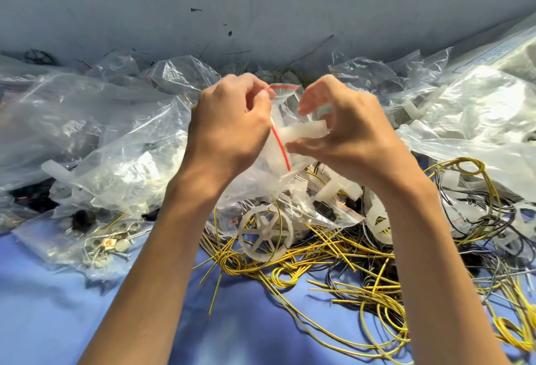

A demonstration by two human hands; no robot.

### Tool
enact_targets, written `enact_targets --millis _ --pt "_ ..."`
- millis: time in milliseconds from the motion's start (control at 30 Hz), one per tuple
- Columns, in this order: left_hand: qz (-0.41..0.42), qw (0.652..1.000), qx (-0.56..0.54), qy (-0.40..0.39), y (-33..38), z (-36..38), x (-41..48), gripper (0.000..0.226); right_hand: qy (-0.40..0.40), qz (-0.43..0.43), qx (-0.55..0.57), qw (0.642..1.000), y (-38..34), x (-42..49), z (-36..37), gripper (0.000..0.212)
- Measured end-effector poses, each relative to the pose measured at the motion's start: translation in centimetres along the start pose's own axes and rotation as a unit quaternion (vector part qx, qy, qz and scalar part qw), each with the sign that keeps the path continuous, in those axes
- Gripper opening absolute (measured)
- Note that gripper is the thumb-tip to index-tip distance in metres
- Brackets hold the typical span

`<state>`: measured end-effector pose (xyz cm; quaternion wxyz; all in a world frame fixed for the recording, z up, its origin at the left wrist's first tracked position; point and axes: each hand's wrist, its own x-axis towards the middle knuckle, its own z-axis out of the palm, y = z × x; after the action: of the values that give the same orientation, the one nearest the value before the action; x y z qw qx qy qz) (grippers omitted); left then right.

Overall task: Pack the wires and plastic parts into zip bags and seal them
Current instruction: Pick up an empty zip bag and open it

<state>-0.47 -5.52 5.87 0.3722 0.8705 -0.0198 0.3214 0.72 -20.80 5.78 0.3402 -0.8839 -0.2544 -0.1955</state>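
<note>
My left hand [229, 129] pinches the red-lined mouth of a small clear zip bag [282, 98], holding it up above the pile. My right hand [345, 129] grips a white T-shaped plastic part [304, 132] at the bag's opening; part of it sits behind the plastic. Below the hands lie a white spoked plastic wheel [265, 232] and a tangle of yellow wires [333, 254] mixed with black ones. More white plastic parts [336, 190] lie under the bag.
Crumpled clear bags [87, 132] cover the left and back of the blue cloth [58, 306]. One bag at the left holds small metal hardware [110, 244]. Larger plastic sheets [478, 109] are heaped at the right. A grey wall [261, 2] rises behind.
</note>
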Motion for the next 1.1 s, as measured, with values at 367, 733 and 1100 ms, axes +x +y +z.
enact_targets --millis 367,733,1100 --pt "0.058 0.985 0.137 0.086 0.5 -1.5 -0.4 0.026 0.013 -0.028 0.004 1.000 -1.1 0.0 0.5 0.023" --pt "0.100 0.995 0.029 0.003 1.6 -0.9 -0.8 0.021 -0.183 -0.064 0.135 0.972 -0.8 -0.5 0.5 0.024" --pt "-0.053 0.887 0.234 -0.394 -8.6 -3.3 1.7 0.031 -0.251 -0.001 0.054 0.966 1.9 -0.4 -0.4 0.093"
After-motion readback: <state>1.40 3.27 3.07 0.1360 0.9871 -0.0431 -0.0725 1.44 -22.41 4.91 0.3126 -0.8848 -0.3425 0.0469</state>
